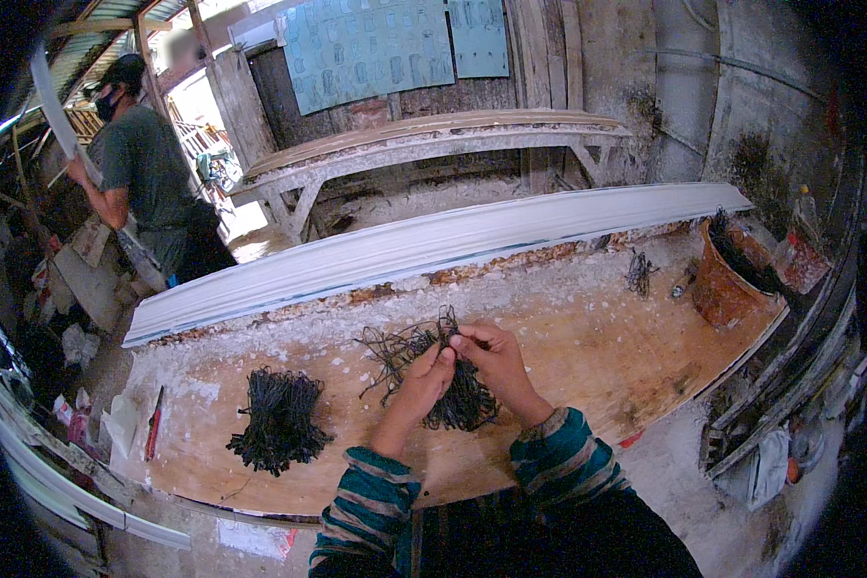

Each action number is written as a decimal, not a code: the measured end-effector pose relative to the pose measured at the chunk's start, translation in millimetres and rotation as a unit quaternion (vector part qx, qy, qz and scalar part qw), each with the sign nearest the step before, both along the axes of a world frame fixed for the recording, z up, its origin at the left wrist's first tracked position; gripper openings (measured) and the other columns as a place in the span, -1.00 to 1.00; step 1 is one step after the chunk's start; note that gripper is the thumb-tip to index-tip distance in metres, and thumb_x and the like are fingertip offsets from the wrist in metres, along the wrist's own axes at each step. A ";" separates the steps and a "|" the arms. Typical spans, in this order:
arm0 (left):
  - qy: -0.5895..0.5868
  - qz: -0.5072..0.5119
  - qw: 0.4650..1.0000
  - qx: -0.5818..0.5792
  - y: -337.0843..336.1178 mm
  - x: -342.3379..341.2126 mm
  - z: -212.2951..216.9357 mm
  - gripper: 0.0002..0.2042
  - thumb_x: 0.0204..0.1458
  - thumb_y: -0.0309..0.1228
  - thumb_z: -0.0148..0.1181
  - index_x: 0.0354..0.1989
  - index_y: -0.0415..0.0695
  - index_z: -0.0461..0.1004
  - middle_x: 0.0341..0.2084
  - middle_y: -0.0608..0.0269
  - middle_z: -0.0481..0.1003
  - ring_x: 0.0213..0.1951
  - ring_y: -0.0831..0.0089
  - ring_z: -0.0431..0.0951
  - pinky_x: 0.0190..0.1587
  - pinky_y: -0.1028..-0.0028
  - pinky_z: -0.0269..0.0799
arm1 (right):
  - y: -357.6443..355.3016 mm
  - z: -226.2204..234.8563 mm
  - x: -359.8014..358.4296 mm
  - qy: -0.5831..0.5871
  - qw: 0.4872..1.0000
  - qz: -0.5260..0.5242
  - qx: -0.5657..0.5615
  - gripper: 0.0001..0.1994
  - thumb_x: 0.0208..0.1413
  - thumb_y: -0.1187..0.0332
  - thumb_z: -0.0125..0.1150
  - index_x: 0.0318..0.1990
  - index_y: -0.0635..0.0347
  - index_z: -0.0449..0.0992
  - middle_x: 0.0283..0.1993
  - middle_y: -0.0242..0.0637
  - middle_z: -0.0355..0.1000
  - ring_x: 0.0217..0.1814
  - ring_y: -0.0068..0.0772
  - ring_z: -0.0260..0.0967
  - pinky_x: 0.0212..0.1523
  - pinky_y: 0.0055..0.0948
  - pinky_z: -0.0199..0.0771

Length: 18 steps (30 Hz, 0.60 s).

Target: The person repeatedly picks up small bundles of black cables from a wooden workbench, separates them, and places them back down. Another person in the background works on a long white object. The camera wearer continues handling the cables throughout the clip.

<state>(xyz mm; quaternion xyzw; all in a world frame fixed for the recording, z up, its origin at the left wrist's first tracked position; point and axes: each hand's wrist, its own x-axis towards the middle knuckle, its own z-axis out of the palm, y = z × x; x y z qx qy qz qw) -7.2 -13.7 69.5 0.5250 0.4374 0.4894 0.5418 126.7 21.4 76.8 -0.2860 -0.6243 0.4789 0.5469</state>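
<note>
At the left of the frame, a slim red tool (154, 424) lies near the edge of the tabletop (568, 385), its long axis running up and down the frame. Left of lower centre sits a dark strand bundle (279, 419), its strands running roughly top to bottom.

At frame centre, the left hand (420, 387) is pinched nearly closed, thumb and fingers on thin dark strands (446, 321). These are raised above a loose strand pile (464, 403) and point toward the top of the frame, long axis near vertical. The right hand (501, 368) meets it, likewise pinched; whether both grip one strand cannot be determined.

Step in hand, as judged: separating or working strands at the fingertips. The next move appears to call for a firm pinch and fine finger control.
</note>
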 end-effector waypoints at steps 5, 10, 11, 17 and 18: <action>0.028 -0.033 0.999 -0.009 -1.1 1.9 -2.8 -0.73 0.11 -0.12 -0.08 -0.39 -0.08 0.29 -0.74 0.53 0.10 -0.71 0.70 0.07 -0.70 0.65 -0.10 | 1.1 -2.0 -1.1 0.031 0.999 0.003 -0.040 -0.84 0.00 0.42 0.16 -0.28 0.31 0.50 -0.44 -0.43 0.38 -0.40 -0.66 0.27 -0.41 -0.66 0.26; -0.061 0.000 0.996 -0.069 1.1 3.5 0.0 -0.70 0.11 -0.11 -0.11 -0.40 -0.11 0.31 -0.76 0.53 0.08 -0.75 0.71 0.03 -0.74 0.65 -0.15 | -5.8 11.9 1.2 0.073 0.992 0.024 -0.102 -0.83 0.03 0.39 0.13 -0.27 0.29 0.51 -0.52 -0.49 0.37 -0.45 -0.71 0.24 -0.48 -0.70 0.22; -0.074 0.004 0.995 -0.073 -1.2 4.5 4.4 -0.69 0.11 -0.10 -0.11 -0.39 -0.12 0.32 -0.76 0.53 0.08 -0.75 0.72 0.03 -0.75 0.65 -0.16 | -6.2 12.8 0.4 0.087 0.991 0.023 -0.104 -0.83 0.03 0.38 0.13 -0.28 0.29 0.51 -0.53 -0.50 0.37 -0.45 -0.71 0.24 -0.48 -0.69 0.21; -0.153 0.054 0.986 -0.033 -1.0 1.4 6.6 -0.62 0.12 -0.07 -0.15 -0.12 -0.12 0.36 -0.76 0.55 0.06 -0.75 0.75 0.01 -0.75 0.68 -0.16 | -12.2 22.4 1.3 0.032 0.997 0.023 -0.064 -0.85 0.04 0.38 0.11 -0.34 0.28 0.52 -0.51 -0.46 0.39 -0.46 -0.69 0.26 -0.44 -0.66 0.23; -0.164 0.061 0.984 -0.017 -1.0 1.5 6.5 -0.60 0.12 -0.07 -0.16 -0.06 -0.11 0.35 -0.76 0.56 0.07 -0.75 0.75 0.01 -0.75 0.68 -0.16 | -11.4 21.4 1.6 0.002 0.998 0.031 -0.053 -0.85 0.04 0.38 0.11 -0.35 0.28 0.52 -0.50 -0.44 0.40 -0.46 -0.68 0.27 -0.43 -0.65 0.24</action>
